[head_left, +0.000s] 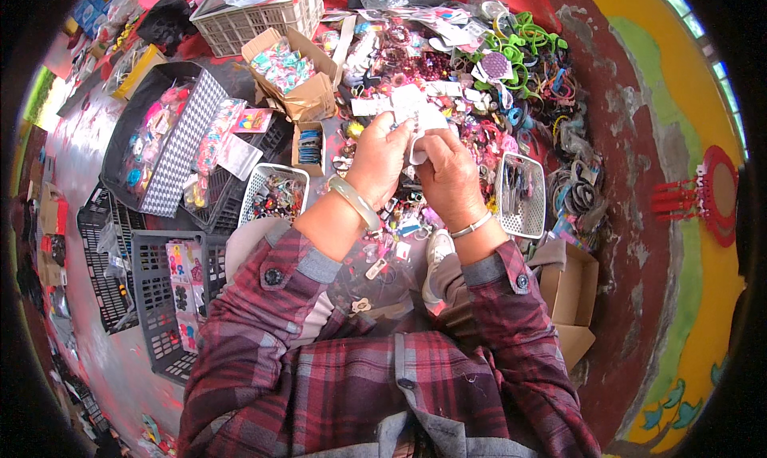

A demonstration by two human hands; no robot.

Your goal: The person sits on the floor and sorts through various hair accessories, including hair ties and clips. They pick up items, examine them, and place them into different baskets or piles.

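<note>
Both of my hands are raised over a spread of small hair accessories. My left hand point(380, 161) and my right hand point(449, 173) pinch a small clear plastic packet with a white card point(415, 116) between them, fingers closed on it. A pale green bangle sits on my left wrist, a thin silver bracelet on my right wrist. Plaid red sleeves cover both forearms. What is inside the packet I cannot make out.
Small white baskets point(275, 193) point(521, 194) of clips flank my hands. An open cardboard box point(289, 73) of colourful items, black crates point(160, 298), a chequered tray point(182, 142) and a white crate point(254, 17) lie left and behind. Green hairbands point(519, 52) pile at the back right. Cardboard boxes point(570, 292) stand by the red wall.
</note>
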